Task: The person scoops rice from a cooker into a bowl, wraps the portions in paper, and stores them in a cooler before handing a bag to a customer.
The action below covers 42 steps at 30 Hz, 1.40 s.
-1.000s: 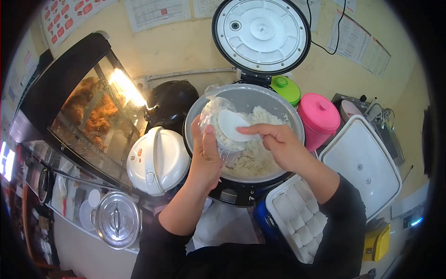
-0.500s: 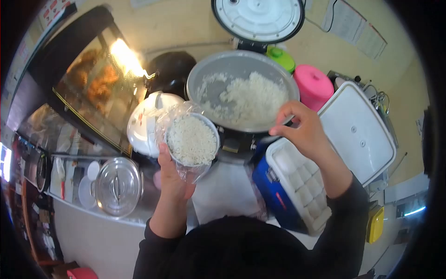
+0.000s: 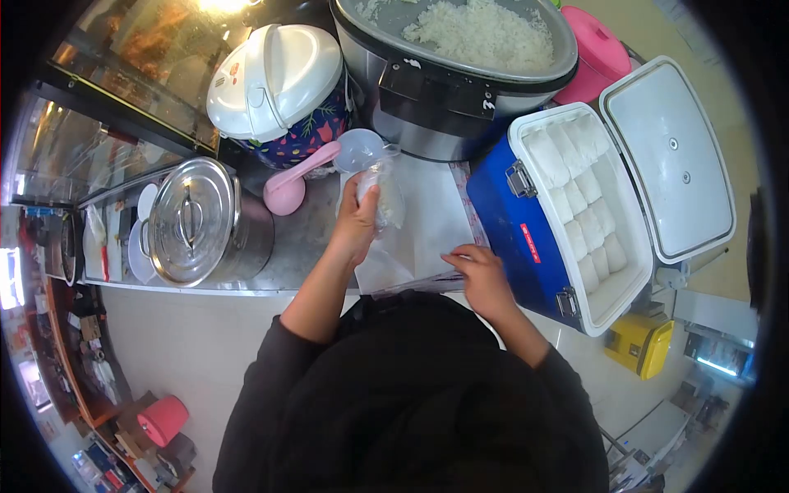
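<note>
My left hand (image 3: 359,220) is closed round the gathered top of a clear plastic bag of white rice (image 3: 391,202), above white paper sheets (image 3: 415,243) on the counter. Low over the right side of the paper, my right hand (image 3: 485,279) has its thumb and fingertips pinched together. Whether the paper's edge is between them I cannot make out. Just beyond my left hand stands a translucent whitish bowl (image 3: 359,149). A pink ladle (image 3: 286,194) lies to its left.
A large rice cooker (image 3: 460,99) with rice stands at the back. Right is a blue cooler box (image 3: 526,222), lid raised, holding several white wrapped packets (image 3: 575,197). Left are a patterned white-lidded container (image 3: 279,90), a lidded steel pot (image 3: 193,222) and a lit glass display case (image 3: 140,66).
The rice bag has come out of the bowl, which now stands on the counter. My right hand has dropped from the rice cooker to the paper. The view has tilted down.
</note>
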{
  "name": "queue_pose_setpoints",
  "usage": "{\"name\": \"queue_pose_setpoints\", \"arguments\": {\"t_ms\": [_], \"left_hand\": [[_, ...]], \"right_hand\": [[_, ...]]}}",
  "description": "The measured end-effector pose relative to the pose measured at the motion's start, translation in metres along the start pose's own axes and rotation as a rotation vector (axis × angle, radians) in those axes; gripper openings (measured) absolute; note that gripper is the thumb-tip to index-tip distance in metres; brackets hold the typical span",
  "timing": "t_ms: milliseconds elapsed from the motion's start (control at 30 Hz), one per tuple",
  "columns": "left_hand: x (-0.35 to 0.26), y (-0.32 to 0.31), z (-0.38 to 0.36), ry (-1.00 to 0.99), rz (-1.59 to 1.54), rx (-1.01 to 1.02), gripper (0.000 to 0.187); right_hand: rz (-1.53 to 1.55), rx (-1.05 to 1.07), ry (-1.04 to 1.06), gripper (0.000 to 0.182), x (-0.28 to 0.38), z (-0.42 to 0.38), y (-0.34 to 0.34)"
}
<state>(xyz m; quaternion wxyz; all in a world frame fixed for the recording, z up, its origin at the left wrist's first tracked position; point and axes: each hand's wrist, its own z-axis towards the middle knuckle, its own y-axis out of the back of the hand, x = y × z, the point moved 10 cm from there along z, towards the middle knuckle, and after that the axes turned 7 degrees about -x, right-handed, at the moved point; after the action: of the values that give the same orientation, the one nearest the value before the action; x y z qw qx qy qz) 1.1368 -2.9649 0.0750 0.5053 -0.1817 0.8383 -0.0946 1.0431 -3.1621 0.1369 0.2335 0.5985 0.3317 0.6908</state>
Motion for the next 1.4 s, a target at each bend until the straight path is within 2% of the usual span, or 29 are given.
{"name": "queue_pose_setpoints", "arguments": {"t_ms": [100, 200, 233, 333, 467, 633, 733, 767, 867, 967, 1067, 1100, 1200, 1233, 1333, 1400], "left_hand": [[-0.005, -0.019, 0.010, -0.547, 0.616, 0.072, 0.054], [0.008, -0.062, -0.016, -0.818, 1.255, 0.227, 0.057], [0.024, -0.068, -0.017, -0.804, 1.450, 0.301, 0.061], [0.026, -0.074, -0.024, -0.857, 1.530, 0.289, 0.063], [0.011, -0.066, -0.026, -0.869, 1.413, 0.216, 0.063], [-0.020, -0.053, -0.036, -0.870, 1.176, 0.114, 0.063], [-0.043, -0.016, -0.035, -0.796, 1.014, -0.053, 0.062], [-0.055, -0.005, -0.043, -0.872, 1.062, -0.093, 0.063], [-0.067, 0.044, -0.054, -0.870, 1.303, -0.336, 0.067], [-0.053, 0.091, -0.045, -0.727, 1.316, -0.386, 0.072], [-0.064, 0.050, -0.082, -1.076, 1.102, -0.063, 0.077], [-0.051, 0.032, -0.086, -1.008, 1.152, 0.154, 0.082], [-0.003, 0.011, -0.085, -0.917, 1.365, 0.361, 0.070], [0.008, 0.015, -0.081, -1.014, 1.382, 0.358, 0.043], [0.028, 0.036, -0.073, -0.964, 1.317, 0.382, 0.022], [0.029, 0.043, -0.074, -0.936, 1.278, 0.400, 0.019]], "right_hand": [[-0.191, 0.011, 0.074, 0.030, -0.015, -0.011, -0.043], [-0.310, 0.032, 0.110, 0.032, -0.017, -0.021, -0.060], [-0.358, 0.047, 0.125, 0.031, -0.016, -0.021, -0.062], [-0.335, 0.047, 0.137, 0.028, -0.010, -0.012, -0.061], [-0.220, 0.021, 0.251, 0.031, 0.019, 0.000, -0.066], [-0.261, 0.027, 0.320, 0.022, 0.031, 0.005, -0.089], [-0.253, 0.000, 0.334, 0.013, 0.029, 0.007, -0.095], [-0.239, -0.011, 0.334, 0.011, 0.028, 0.009, -0.095], [-0.202, -0.056, 0.394, 0.005, 0.042, 0.013, -0.087], [-0.266, -0.037, 0.436, 0.006, 0.054, 0.017, -0.084], [-0.395, 0.023, 0.492, 0.008, 0.063, 0.016, -0.089], [-0.374, 0.003, 0.486, 0.007, 0.064, 0.016, -0.086], [-0.303, -0.063, 0.417, 0.007, 0.064, 0.021, -0.070], [-0.274, -0.091, 0.352, 0.008, 0.064, 0.023, -0.057], [-0.337, -0.144, 0.196, 0.013, 0.034, 0.024, -0.031], [-0.402, -0.141, 0.189, 0.015, 0.007, 0.016, -0.019]]}}
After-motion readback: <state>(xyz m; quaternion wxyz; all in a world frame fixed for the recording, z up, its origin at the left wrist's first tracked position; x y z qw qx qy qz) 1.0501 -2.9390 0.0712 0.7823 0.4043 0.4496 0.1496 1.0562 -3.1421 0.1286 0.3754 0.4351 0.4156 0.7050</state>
